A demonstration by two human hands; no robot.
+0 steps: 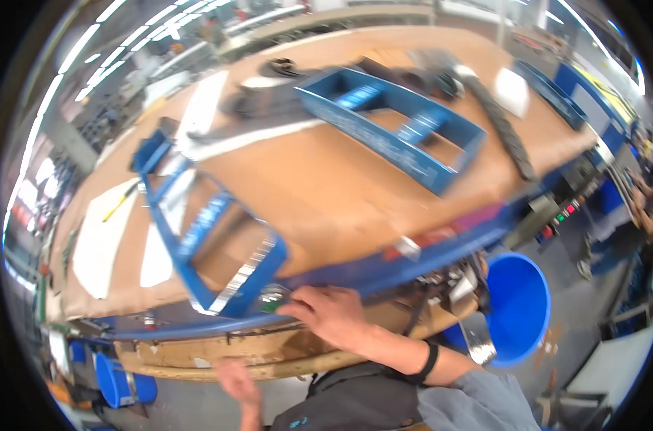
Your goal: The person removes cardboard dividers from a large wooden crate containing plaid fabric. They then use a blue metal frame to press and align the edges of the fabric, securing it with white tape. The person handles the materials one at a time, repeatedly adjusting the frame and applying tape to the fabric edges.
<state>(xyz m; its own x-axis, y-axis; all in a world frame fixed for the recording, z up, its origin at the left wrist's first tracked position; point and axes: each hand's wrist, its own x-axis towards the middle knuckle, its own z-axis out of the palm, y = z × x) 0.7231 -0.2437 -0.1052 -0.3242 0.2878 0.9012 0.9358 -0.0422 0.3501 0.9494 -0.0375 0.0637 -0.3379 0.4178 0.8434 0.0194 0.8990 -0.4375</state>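
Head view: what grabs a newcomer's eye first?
Two blue metal frames on the brown worktable: the near frame at the front left edge, the far frame toward the back right. The right hand rests at the table edge beside the near frame's corner. A blue bucket stands at lower right, below the table.

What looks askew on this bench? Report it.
The near blue frame lies skewed, its corner jutting past the bench edge beside the right hand. The far frame lies fully on the bench. No spill or damage shows.
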